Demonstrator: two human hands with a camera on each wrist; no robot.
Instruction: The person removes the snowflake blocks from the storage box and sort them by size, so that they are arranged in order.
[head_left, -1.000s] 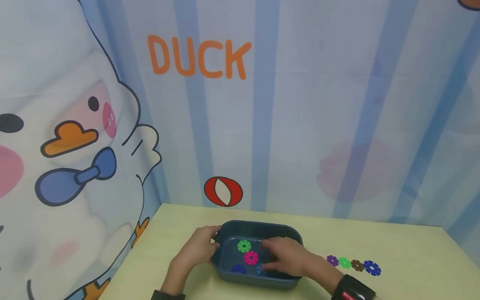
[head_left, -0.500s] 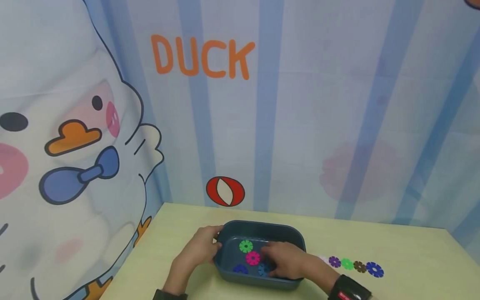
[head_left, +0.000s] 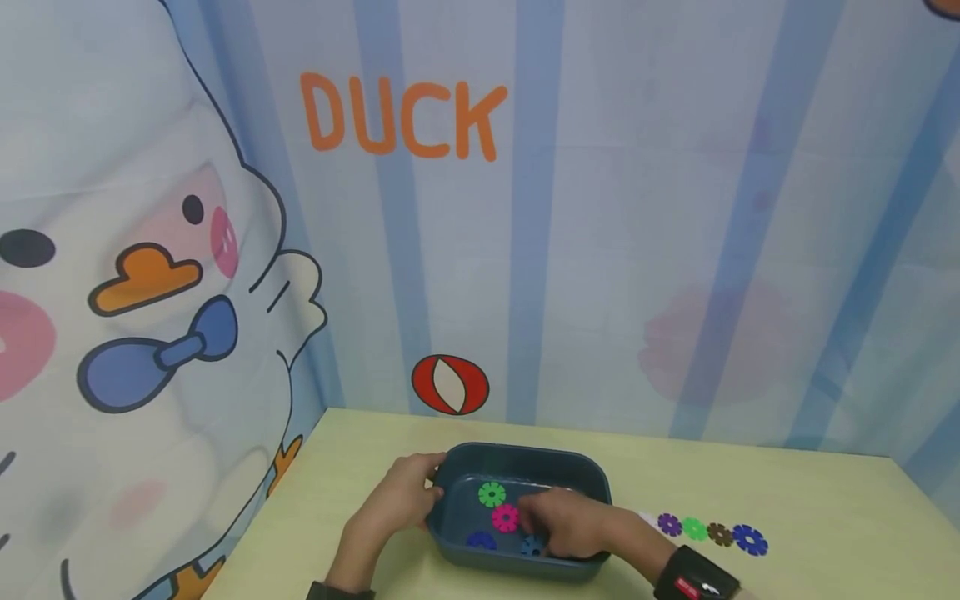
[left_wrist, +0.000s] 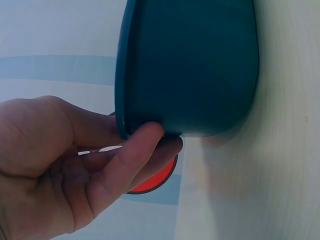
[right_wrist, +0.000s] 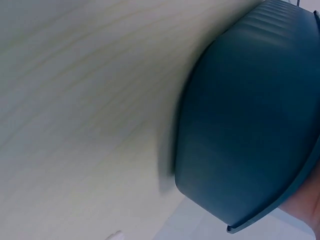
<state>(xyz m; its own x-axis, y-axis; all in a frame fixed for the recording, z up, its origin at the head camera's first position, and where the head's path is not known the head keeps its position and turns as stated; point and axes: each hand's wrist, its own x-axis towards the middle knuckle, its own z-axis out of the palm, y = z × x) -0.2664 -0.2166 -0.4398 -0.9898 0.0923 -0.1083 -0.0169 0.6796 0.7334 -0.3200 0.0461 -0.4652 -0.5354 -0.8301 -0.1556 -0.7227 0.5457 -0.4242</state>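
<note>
A dark blue-green plastic tub [head_left: 517,568] stands on the table. At its left end my left hand [head_left: 401,496] holds the rim; the left wrist view has the fingers and thumb about the tub's end wall [left_wrist: 195,70]. My right hand [head_left: 573,523] reaches inside on the right, fingers bent downward. Right by its fingers lies a lighter blue notched disc [head_left: 531,546]; whether they pinch it is hidden. Also on the tub floor are a green notched disc [head_left: 492,494], a pink one [head_left: 506,517] and a dark blue one [head_left: 482,540]. The right wrist view shows mostly the tub's outer wall [right_wrist: 245,115].
Right of the tub, a row of notched discs lies on the pale yellow table [head_left: 825,517]: purple [head_left: 670,524], green [head_left: 695,528], brown [head_left: 720,534] and blue [head_left: 750,540]. Something whitish shows beside the right forearm. A printed duck curtain [head_left: 600,250] rises behind.
My right hand's fingers have drawn in and bent further down inside the tub, uncovering more of the lighter blue disc. The left hand keeps its hold on the rim.
</note>
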